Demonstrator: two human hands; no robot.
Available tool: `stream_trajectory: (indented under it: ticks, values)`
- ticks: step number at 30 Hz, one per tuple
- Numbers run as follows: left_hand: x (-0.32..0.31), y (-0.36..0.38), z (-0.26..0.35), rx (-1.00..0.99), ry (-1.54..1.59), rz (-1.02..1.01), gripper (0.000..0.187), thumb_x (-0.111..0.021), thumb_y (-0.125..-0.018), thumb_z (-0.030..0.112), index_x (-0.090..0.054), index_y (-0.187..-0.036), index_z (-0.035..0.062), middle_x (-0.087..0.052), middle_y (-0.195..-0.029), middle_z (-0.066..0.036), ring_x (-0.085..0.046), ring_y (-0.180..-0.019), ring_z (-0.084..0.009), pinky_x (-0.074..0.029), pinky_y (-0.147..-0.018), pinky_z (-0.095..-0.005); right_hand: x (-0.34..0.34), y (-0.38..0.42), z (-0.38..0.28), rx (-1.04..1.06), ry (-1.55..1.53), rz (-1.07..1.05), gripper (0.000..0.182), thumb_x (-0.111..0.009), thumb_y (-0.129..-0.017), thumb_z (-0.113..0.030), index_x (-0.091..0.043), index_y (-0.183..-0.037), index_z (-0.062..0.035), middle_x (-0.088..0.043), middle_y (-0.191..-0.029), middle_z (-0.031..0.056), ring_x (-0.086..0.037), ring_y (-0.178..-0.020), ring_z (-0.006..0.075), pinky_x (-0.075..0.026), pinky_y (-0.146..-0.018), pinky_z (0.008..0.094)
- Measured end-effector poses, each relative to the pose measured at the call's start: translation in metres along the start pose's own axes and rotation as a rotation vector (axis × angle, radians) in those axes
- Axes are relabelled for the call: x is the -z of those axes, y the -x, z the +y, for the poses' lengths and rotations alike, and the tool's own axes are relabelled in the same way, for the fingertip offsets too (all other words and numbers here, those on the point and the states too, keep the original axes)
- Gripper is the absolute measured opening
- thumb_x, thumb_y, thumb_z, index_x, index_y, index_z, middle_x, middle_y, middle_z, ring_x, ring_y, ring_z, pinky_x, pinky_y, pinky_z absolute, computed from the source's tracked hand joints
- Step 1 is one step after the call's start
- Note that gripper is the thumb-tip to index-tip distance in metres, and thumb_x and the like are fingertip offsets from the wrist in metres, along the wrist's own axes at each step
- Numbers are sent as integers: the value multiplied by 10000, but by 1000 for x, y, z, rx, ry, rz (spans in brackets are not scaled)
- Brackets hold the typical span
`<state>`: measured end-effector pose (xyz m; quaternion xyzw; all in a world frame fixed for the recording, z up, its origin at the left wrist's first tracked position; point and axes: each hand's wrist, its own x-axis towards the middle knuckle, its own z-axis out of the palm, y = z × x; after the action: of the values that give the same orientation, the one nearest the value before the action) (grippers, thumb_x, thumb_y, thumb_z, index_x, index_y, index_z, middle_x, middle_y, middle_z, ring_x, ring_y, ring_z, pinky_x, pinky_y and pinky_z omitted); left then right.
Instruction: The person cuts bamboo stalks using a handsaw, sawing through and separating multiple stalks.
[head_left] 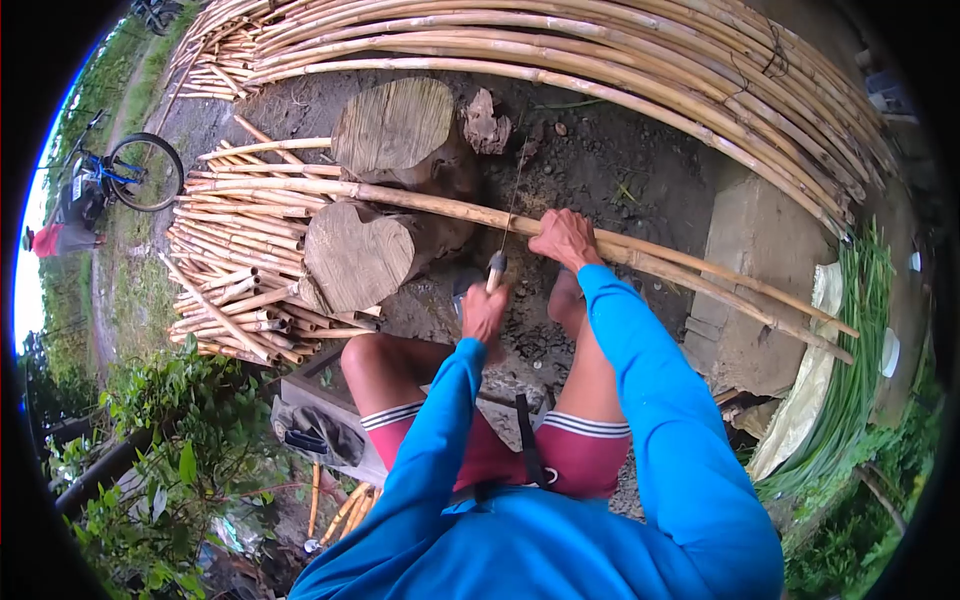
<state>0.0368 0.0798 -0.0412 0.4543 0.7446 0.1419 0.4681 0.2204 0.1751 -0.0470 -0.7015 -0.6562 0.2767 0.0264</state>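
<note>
My left hand is closed around the handle of a handsaw. Its thin blade is seen nearly edge-on and crosses a long bamboo pole. Just right of the blade, my right hand grips the pole from above. A second bamboo pole runs close alongside to the right; whether my fingers also hold it is hidden. The pole lies across the gap between two upright log stumps, the farther stump and the nearer heart-shaped stump.
Cut bamboo pieces are heaped at the left. Long bamboo poles lie bundled across the back. A concrete block stands at right, beside a pale sack and green leaf strips. A bicycle and a person are far left.
</note>
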Motion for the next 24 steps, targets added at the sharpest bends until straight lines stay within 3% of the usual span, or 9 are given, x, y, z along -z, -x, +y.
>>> stream_trajectory:
  ticks: [5, 9, 10, 13, 18, 19, 20, 22, 24]
  values:
    - [16, 71, -83, 84, 3, -4, 410, -634, -805, 350, -667, -905, -46, -652, -768, -268, -677, -767, -362, -500, -706, -438, 1, -8, 1, -25, -41, -66, 341, -665, -639, -267, -734, -868, -23, -689, -907, 257, -672, -900, 421, -544, -824, 472]
    - [-3, 4, -53, -133, -131, 28, 470, -613, -805, 388, -645, -862, -78, -631, -723, -284, -667, -726, -383, -483, -653, -450, 2, -10, -2, -5, -24, -75, 332, -668, -649, -270, -733, -864, -26, -690, -904, 254, -671, -895, 425, -544, -825, 475]
    - [-1, -2, -2, 25, -54, 53, 482, -609, -807, 406, -641, -850, -73, -626, -707, -282, -667, -723, -396, -475, -634, -464, 1, -10, 0, 16, -38, -53, 326, -668, -656, -273, -732, -861, -26, -688, -900, 257, -671, -893, 427, -544, -825, 477]
    - [-4, 9, -22, -110, -126, 62, 436, -609, -819, 381, -673, -915, -40, -655, -760, -261, -684, -780, -389, -500, -686, -446, 2, -7, 5, 44, -15, -19, 320, -669, -670, -279, -730, -856, -25, -684, -890, 263, -671, -881, 433, -547, -817, 480]
    - [17, 72, -68, 96, 3, -4, 405, -608, -822, 342, -688, -964, -29, -671, -841, -284, -676, -886, -426, -507, -763, -455, 2, -8, 0, -4, 10, -75, 305, -675, -677, -270, -740, -873, -46, -696, -937, 239, -679, -901, 412, -550, -820, 459]
    - [8, 50, -71, -39, -120, 19, 418, -601, -822, 348, -677, -954, -42, -660, -831, -298, -670, -888, -437, -505, -749, -460, 1, -8, 0, 8, 9, -74, 306, -677, -678, -273, -739, -871, -44, -696, -938, 238, -678, -908, 410, -549, -823, 462]
    - [1, 18, -68, -180, -246, 45, 432, -594, -823, 353, -665, -945, -54, -648, -821, -313, -663, -889, -447, -503, -735, -466, 3, -12, 2, 19, 14, -70, 306, -677, -678, -273, -739, -871, -44, -696, -938, 238, -678, -908, 410, -549, -823, 462]
    - [3, -1, 8, 9, -100, 38, 454, -588, -824, 372, -646, -925, -68, -626, -817, -330, -652, -877, -458, -498, -728, -486, -2, -9, 5, 42, -28, -76, 312, -676, -682, -279, -738, -873, -41, -694, -933, 242, -678, -909, 411, -548, -825, 466]
    - [9, 17, 3, -60, -110, 18, 430, -595, -826, 352, -645, -927, -63, -615, -815, -330, -661, -823, -427, -497, -718, -479, 6, -13, 6, 55, -29, -55, 309, -667, -693, -279, -737, -875, -40, -691, -924, 250, -677, -904, 416, -548, -827, 468]
